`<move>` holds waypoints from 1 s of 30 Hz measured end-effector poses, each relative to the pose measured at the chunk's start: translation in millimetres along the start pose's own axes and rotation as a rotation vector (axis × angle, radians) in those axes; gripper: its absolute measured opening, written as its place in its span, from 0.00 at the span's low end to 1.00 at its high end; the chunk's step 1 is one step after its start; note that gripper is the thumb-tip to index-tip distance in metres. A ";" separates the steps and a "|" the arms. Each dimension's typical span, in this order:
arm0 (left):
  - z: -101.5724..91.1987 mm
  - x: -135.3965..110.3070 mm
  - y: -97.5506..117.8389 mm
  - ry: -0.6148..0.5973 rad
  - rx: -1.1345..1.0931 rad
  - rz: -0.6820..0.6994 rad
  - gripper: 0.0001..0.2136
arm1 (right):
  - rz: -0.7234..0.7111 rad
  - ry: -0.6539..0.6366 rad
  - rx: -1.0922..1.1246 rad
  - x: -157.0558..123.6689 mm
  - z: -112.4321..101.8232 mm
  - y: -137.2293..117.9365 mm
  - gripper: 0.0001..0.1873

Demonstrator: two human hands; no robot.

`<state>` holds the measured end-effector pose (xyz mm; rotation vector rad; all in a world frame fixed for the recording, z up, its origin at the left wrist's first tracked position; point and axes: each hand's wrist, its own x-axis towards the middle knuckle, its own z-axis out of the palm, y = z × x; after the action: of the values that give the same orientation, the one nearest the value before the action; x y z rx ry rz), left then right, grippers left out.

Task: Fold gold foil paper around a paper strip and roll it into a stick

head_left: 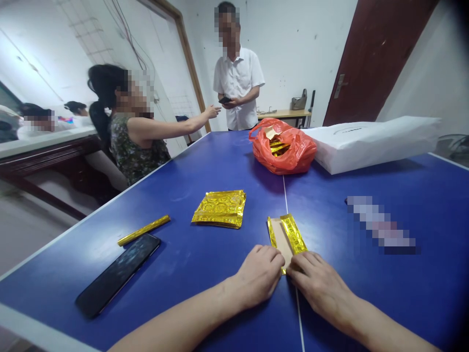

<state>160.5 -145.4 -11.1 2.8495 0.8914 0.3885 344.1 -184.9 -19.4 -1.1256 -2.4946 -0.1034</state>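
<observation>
Head view: both hands [289, 278] press folded gold paper [286, 237].

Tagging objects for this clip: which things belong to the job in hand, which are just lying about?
In the job: partly folded gold foil sheet, held by left hand and right hand; stack of gold foil sheets; narrow gold foil strip; orange bag of gold foil.
Lying about: black phone; white paper bag.
</observation>
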 end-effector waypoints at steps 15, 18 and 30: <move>4.6 10.2 -17.7 -0.008 0.146 0.118 0.05 | 0.079 -0.109 0.080 2.0 -9.8 10.4 0.08; 7.5 11.0 -16.8 0.010 0.168 0.111 0.05 | 0.117 -0.094 0.084 3.9 -11.8 4.7 0.08; 6.0 9.7 -9.5 0.052 0.009 0.017 0.10 | 0.066 0.052 -0.064 5.8 7.5 5.4 0.11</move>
<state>164.8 -132.4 -16.8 2.8692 0.8806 0.4631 342.2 -175.5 -24.6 -1.2146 -2.4216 -0.1931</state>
